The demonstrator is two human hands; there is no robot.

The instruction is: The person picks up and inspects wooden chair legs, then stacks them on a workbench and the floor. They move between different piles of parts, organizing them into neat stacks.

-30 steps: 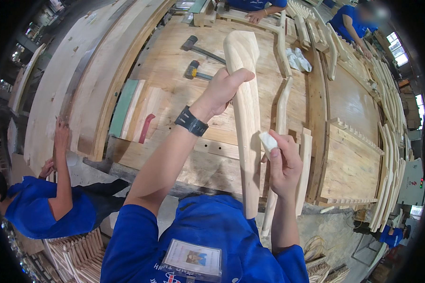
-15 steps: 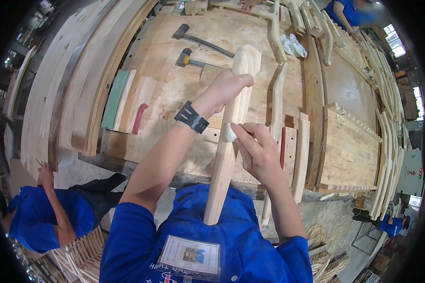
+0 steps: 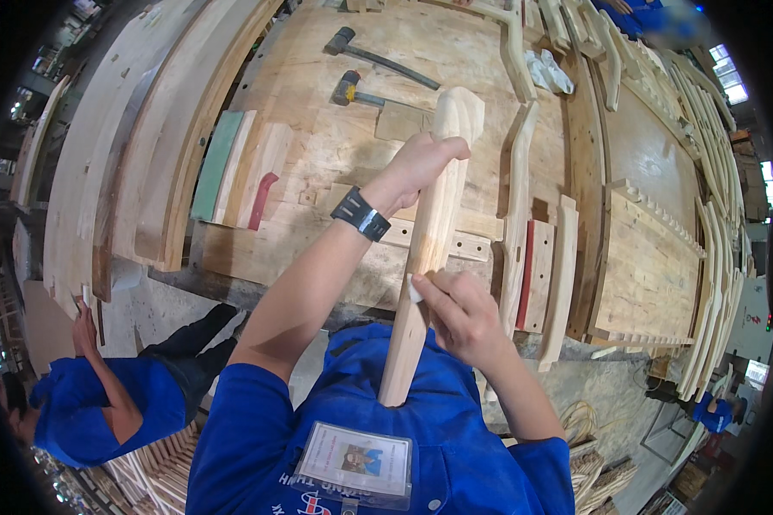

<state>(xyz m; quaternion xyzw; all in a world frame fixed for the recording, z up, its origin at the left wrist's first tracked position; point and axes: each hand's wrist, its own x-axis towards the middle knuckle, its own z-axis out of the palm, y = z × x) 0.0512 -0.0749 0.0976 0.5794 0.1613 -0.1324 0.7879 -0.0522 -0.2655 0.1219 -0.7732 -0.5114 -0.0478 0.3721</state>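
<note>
My left hand (image 3: 425,165) is closed round the upper part of a long pale wooden piece (image 3: 431,225), which has a wider, shaped far end. Its near end rests against my blue shirt, so the piece slants up and away from me over the workbench (image 3: 318,146). Pinched in my right hand (image 3: 465,316) is a small white pad (image 3: 415,290), pressed to the right side of the wood below the middle. Most of the pad is hidden by my fingers, and I cannot make out its material.
Two mallets (image 3: 347,87) lie on the bench beyond my left hand. Left of them sit a green-faced block (image 3: 218,167) and a red curved strip (image 3: 263,202). Curved wooden parts (image 3: 519,163) and a crumpled white cloth (image 3: 548,72) are to the right. A co-worker (image 3: 116,403) stands at the left.
My right hand has slid the white pad down the wooden piece toward me. My left hand keeps its hold. The whole view has shifted slightly.
</note>
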